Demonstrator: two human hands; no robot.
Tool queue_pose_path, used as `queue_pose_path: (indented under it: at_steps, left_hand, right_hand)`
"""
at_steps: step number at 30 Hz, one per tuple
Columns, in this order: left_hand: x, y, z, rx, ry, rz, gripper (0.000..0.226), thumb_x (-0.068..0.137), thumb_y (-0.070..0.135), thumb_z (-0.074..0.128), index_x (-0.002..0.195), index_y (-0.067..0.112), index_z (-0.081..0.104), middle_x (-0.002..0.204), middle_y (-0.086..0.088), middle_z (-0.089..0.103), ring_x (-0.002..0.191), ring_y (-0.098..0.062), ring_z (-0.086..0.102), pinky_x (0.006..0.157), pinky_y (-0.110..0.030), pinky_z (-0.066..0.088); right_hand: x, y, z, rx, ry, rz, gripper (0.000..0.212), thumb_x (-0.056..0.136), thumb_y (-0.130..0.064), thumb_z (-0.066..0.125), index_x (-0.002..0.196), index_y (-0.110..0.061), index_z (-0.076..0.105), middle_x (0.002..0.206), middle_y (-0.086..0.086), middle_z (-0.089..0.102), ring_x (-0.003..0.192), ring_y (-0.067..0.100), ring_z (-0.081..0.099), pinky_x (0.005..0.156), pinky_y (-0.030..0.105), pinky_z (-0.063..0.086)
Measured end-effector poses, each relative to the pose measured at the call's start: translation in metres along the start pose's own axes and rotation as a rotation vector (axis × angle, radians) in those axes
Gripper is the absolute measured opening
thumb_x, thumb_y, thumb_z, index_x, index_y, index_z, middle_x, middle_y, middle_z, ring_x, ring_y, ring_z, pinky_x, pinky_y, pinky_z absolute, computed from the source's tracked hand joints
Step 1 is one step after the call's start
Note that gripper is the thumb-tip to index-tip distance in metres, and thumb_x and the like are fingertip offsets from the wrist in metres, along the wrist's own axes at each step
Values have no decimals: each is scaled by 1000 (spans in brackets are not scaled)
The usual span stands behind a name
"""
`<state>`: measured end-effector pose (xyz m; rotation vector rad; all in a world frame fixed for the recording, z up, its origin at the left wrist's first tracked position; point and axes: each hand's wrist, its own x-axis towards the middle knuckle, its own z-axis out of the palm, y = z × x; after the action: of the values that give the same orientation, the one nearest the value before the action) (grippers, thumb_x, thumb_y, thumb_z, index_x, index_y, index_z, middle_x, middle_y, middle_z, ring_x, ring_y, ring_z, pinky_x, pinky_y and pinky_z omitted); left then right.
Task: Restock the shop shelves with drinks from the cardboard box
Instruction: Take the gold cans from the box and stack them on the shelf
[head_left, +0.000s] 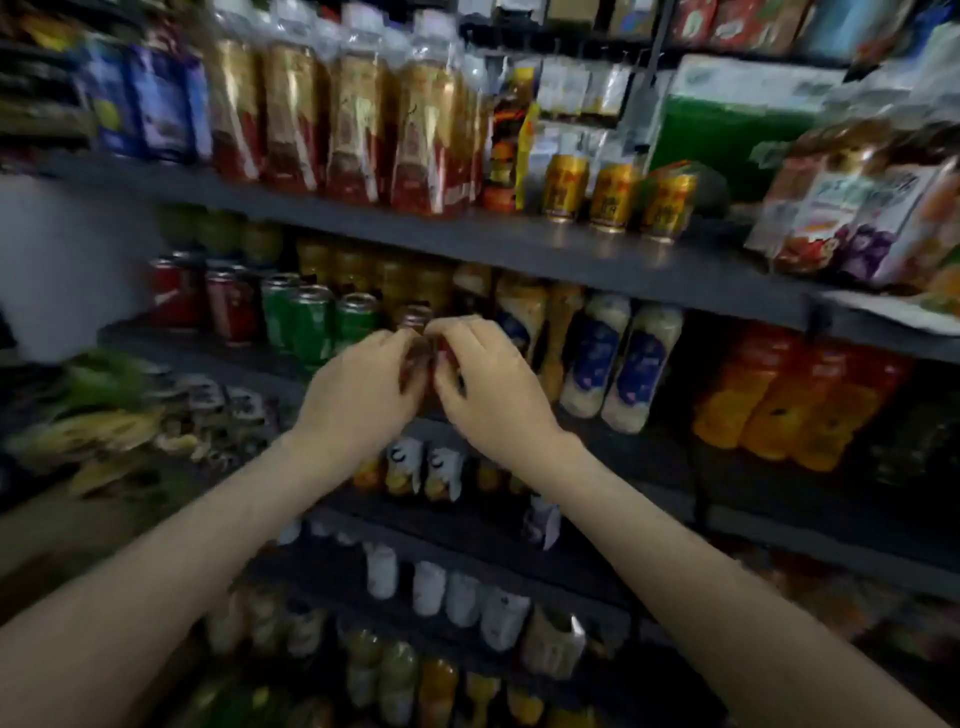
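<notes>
While beside cans (311, 319), hands (363, 395) (491, 387) round drink (423, 364)

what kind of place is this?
Probably a small grocery or convenience shop: dark tiered shelves packed with rows of green cans, yellow cans and gold-labelled bottles.

Both arms reach forward, left hand (363, 397) and right hand (491, 387) close together, fingers (457, 328) curled round a drink (422, 364).
</notes>
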<state>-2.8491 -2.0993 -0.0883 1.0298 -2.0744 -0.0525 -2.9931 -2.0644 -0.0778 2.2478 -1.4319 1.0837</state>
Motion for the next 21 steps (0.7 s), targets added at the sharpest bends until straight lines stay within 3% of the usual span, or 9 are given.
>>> queue_pose_path:
  at_steps: [4, 8, 12, 16, 21]
  left_hand:
    - [-94, -59, -9, 77, -143, -277, 19, 96, 26, 50, 109, 17, 61, 98, -4, 64, 88, -26, 63, 66, -35, 49]
    - [-181, -125, -35, 234, -334, -562, 26, 96, 28, 47, 118, 17, 55, 107, -6, 62, 94, -27, 61, 70, -37, 51]
    - [-259, -201, -85, 302, -348, -757, 28, 95, 30, 47, 119, 18, 56, 115, -8, 61, 102, -29, 60, 80, -39, 51]
    - [-325, -282, -144, 366, -371, -905, 33, 96, 31, 45, 126, 17, 52, 121, -10, 58, 106, -32, 59, 84, -40, 50]
    - [-378, -375, -210, 391, -441, -1047, 37, 96, 26, 41, 132, 16, 44, 124, -13, 53, 109, -35, 56, 86, -41, 48]
  right_hand:
    - [-31, -54, 81, 210, -223, 36, 26, 94, -7, 50, 118, -4, 57, 112, 11, 59, 107, 28, 52, 89, 39, 45]
    - [-50, -108, 159, 318, -472, 47, 27, 99, -13, 44, 125, -11, 52, 117, 4, 54, 105, 19, 51, 78, 24, 39]
    - [-45, -167, 239, 367, -711, 38, 35, 101, -18, 43, 136, -16, 44, 129, 1, 50, 108, 15, 52, 77, 21, 40]
    - [-27, -242, 328, 432, -823, 15, 37, 101, -21, 42, 138, -19, 41, 129, 0, 46, 108, 19, 52, 72, 24, 38]
    - [-9, -330, 427, 443, -906, 1, 41, 99, -18, 45, 139, -19, 39, 133, 3, 46, 122, 22, 47, 93, 35, 44]
